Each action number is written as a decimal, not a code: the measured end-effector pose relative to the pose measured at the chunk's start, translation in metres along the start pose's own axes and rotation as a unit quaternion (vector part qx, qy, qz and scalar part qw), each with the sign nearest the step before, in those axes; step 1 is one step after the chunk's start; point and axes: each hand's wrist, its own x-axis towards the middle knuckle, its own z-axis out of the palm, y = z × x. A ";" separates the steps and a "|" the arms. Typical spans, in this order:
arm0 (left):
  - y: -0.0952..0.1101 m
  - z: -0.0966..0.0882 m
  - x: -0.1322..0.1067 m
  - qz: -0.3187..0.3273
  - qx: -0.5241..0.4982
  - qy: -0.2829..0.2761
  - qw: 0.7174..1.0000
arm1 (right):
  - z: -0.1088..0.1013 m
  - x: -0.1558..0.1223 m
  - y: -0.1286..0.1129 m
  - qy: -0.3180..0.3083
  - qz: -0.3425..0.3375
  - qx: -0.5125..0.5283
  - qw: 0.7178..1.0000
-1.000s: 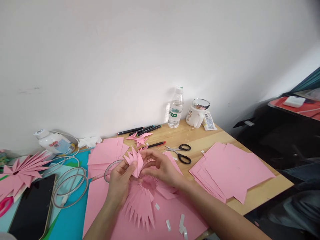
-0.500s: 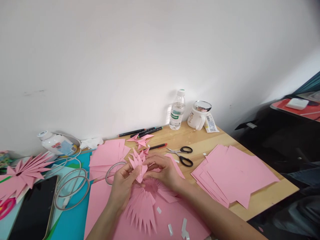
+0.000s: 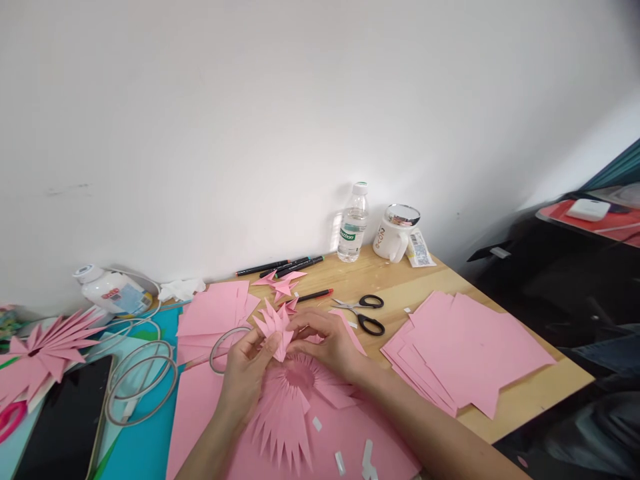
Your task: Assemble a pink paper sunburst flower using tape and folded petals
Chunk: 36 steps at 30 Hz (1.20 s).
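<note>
My left hand (image 3: 246, 370) and my right hand (image 3: 325, 343) both pinch a small spiky pink paper piece (image 3: 274, 325), holding it just above the centre of a large pink paper flower (image 3: 290, 407) with pointed petals. That flower lies on a pink sheet (image 3: 200, 407) at the near edge of the wooden desk (image 3: 390, 277). My left thumb presses on the small piece from the front. My right fingers curl around its right side.
Black scissors (image 3: 363, 312) and a red-capped pen (image 3: 315, 294) lie behind my hands. A stack of pink sheets (image 3: 465, 347) is at right. A water bottle (image 3: 352, 225), white mug (image 3: 394, 233), markers (image 3: 280, 266), tape rings (image 3: 143, 377), a phone (image 3: 65, 427) and another paper flower (image 3: 40, 347) surround them.
The hands have turned the small spiky piece slightly and kept it over the flower's centre; the view shifted a little.
</note>
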 end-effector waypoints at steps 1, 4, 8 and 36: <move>0.000 0.001 0.000 0.005 0.006 -0.001 1.000 | 0.000 0.000 0.001 0.006 0.004 -0.003 1.000; 0.001 0.002 0.000 0.018 0.048 0.006 0.999 | -0.001 0.002 0.001 0.023 0.037 0.015 0.999; 0.001 0.002 -0.004 0.121 0.197 0.064 0.971 | -0.001 0.004 -0.006 0.037 0.079 0.073 0.994; 0.001 0.003 -0.011 0.161 0.273 0.111 0.942 | 0.000 0.001 -0.019 0.006 0.068 0.003 0.998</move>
